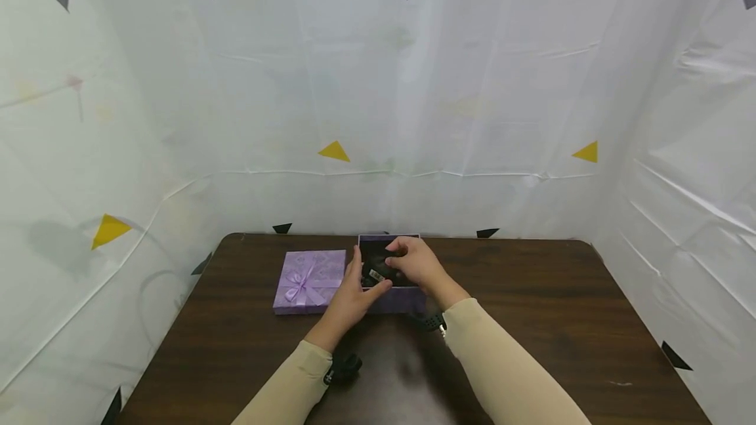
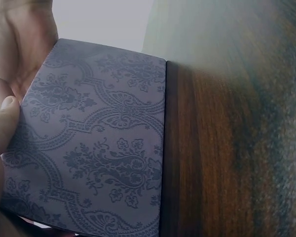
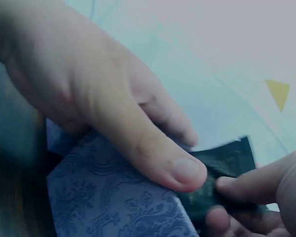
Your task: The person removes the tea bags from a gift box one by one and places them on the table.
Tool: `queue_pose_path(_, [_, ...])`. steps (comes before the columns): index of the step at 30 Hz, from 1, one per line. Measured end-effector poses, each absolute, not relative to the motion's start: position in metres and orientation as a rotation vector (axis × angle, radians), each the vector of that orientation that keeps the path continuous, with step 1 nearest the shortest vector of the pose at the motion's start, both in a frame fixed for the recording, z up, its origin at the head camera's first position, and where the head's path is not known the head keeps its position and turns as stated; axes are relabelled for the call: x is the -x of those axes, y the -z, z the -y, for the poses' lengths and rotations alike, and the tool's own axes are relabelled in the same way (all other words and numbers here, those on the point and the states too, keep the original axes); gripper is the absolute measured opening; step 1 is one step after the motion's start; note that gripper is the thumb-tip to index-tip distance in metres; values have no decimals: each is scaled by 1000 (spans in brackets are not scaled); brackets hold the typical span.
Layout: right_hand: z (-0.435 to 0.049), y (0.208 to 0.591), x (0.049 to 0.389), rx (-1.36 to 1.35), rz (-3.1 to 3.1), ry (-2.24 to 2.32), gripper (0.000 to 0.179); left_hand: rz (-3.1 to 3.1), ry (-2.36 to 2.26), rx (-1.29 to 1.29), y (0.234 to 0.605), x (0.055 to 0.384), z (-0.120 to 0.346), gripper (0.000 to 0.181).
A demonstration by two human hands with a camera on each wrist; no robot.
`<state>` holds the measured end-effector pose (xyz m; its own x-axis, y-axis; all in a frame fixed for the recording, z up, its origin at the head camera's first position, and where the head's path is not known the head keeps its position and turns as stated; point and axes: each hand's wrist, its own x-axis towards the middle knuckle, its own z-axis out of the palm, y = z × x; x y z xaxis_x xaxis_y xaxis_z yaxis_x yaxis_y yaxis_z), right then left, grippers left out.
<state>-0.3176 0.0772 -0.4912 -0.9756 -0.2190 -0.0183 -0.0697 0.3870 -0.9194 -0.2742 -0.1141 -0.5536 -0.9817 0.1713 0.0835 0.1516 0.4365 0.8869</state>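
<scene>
A lilac patterned gift box (image 1: 396, 300) stands with its top off near the table's far edge, dark packets inside. My right hand (image 1: 418, 262) reaches over it and pinches a black packet (image 3: 227, 163) between thumb and fingers. The packet's crimped edge shows in the right wrist view. My left hand (image 1: 348, 294) rests at the box's near left corner, thumb along the near rim, fingers straight up the left side. In the left wrist view, its thumb (image 2: 4, 123) touches the patterned wall (image 2: 98, 143). A white label (image 1: 376, 275) lies among the dark contents.
Left of the box lies its lilac lid (image 1: 310, 281) with a ribbon bow. The brown wooden table (image 1: 531, 320) reaches back to a white curtain (image 1: 472, 84) with coloured triangles. Black devices (image 1: 344, 368) are strapped at both wrists.
</scene>
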Motion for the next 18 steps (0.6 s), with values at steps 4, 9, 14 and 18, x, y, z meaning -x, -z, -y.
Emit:
queue_pose_path(4, [-79, 489, 307, 254, -2526, 1806, 21, -2660, -1626, -286, 555, 276, 114, 121])
queue_pose_path(9, [-89, 486, 297, 313, -2710, 1843, 20, -2664, -1626, -292, 557, 279, 112, 119])
queue_pose_path(14, [-104, 481, 295, 360, -2897, 1859, 14, -2651, -1649, -282, 555, 277, 112, 120])
queue_pose_path(18, [-119, 481, 297, 439, -3013, 1892, 10, -2665, -1637, -281, 554, 276, 113, 119])
